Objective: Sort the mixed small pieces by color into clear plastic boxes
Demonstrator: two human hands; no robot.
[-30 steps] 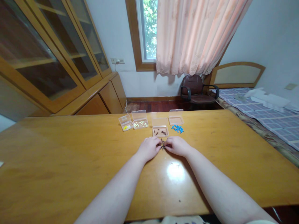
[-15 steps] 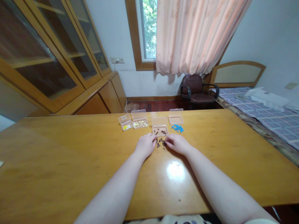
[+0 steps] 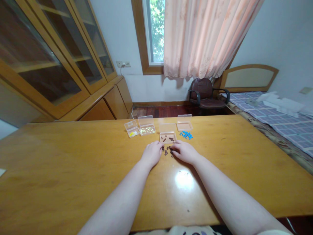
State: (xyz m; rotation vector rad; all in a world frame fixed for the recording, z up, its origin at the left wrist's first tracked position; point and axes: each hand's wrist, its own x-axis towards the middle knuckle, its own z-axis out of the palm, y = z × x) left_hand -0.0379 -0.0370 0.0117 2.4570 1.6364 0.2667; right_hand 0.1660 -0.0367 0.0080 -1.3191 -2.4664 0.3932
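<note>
Toward your yellow wooden table's (image 3: 97,169) far edge, your half-curled left hand (image 3: 153,152) and right hand (image 3: 185,151) pick at small brown pieces (image 3: 166,152); can't tell what's gripped. Gentle pinching seems best.

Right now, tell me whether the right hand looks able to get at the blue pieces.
Probably yes: the blue pieces lie loose on the table just beyond the right hand, outside the open clear box, with nothing visible between. Whether that hand grips a brown piece is unclear.
</note>
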